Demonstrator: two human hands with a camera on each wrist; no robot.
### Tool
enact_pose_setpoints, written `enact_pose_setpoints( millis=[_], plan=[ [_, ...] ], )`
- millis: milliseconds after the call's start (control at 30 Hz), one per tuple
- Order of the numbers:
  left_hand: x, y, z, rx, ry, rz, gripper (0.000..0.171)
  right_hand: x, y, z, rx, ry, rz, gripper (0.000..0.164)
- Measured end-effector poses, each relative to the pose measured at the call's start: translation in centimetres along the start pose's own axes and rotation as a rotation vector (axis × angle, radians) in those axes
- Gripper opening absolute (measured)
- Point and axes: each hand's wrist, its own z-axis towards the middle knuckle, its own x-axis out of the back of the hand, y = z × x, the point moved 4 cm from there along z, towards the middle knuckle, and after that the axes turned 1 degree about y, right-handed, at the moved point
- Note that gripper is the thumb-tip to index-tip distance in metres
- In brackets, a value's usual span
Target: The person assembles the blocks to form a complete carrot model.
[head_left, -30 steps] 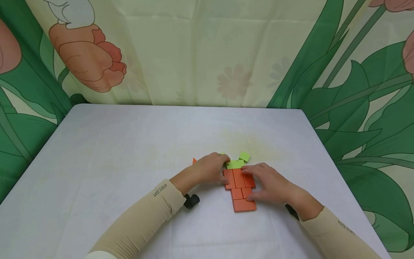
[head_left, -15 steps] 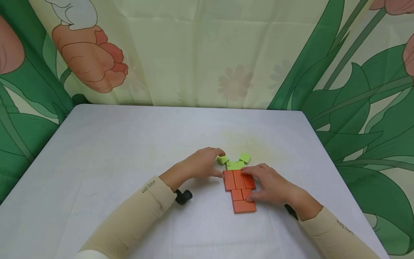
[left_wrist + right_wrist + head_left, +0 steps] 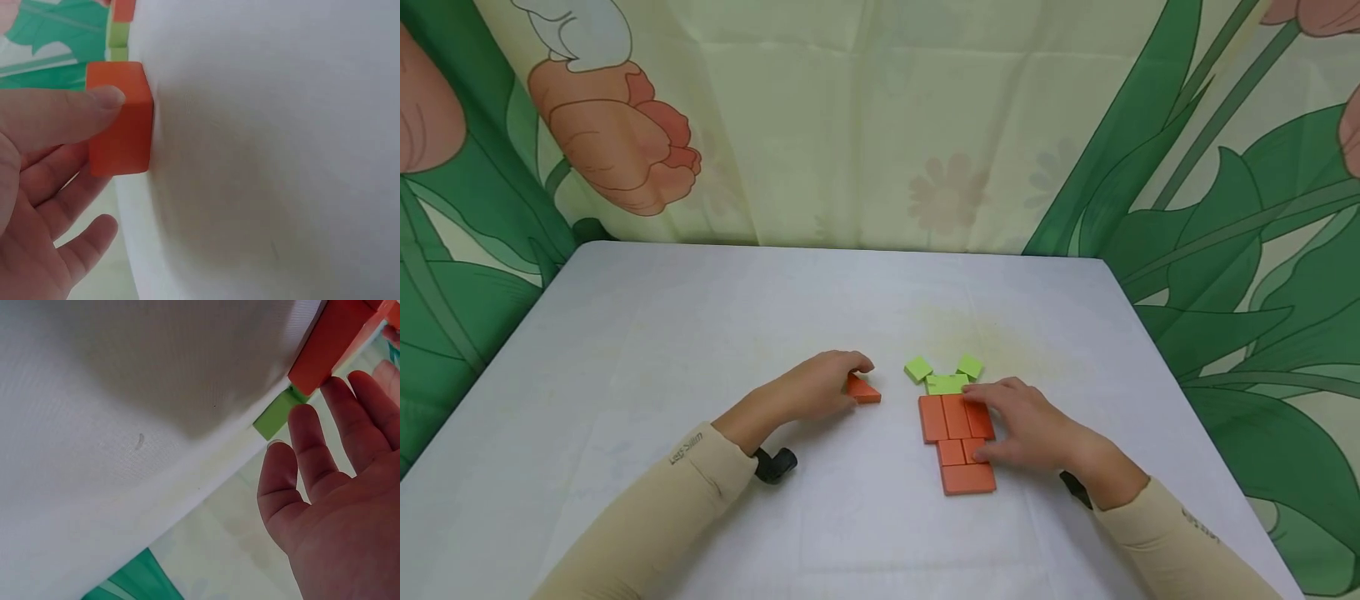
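My left hand pinches an orange triangular block left of a flat block figure. In the left wrist view the thumb presses one face of this block, with fingers behind it. The figure's lower part is several orange rectangular blocks, laid edge to edge. Above them lies a green block, with small green blocks at its upper left and upper right. Loosely bent, the fingers of my right hand touch the figure's right side and cover part of it.
A white cloth covers the table. Behind it hangs a patterned curtain printed with leaves and flowers. A small black wrist camera sits under the left wrist.
My left hand has let go of the upper-left green block, moved left and taken hold of the orange triangular block. The right hand has stayed at the figure.
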Motion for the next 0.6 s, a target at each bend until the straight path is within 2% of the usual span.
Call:
enact_pose_setpoints(
  millis=[200,300,500,600],
  plan=[
    [-0.3,-0.2,-1.3,0.011,-0.031,-0.029,0.027,-0.1,0.1,0.0,0.001,0.003,0.002,0.067],
    [-0.7,0.0,-2.0,-0.008,-0.050,-0.043,0.019,-0.1,0.2,0.0,0.000,0.001,0.008,0.067],
    [-2.3,1.7,-3.5,-0.117,-0.098,-0.080,0.017,-0.1,0.3,0.0,-0.002,0.007,0.015,0.068],
    [-3.3,3.1,-4.1,-0.176,-0.119,-0.040,0.017,-0.1,0.4,0.1,-0.003,0.016,0.012,0.068]
  ],
)
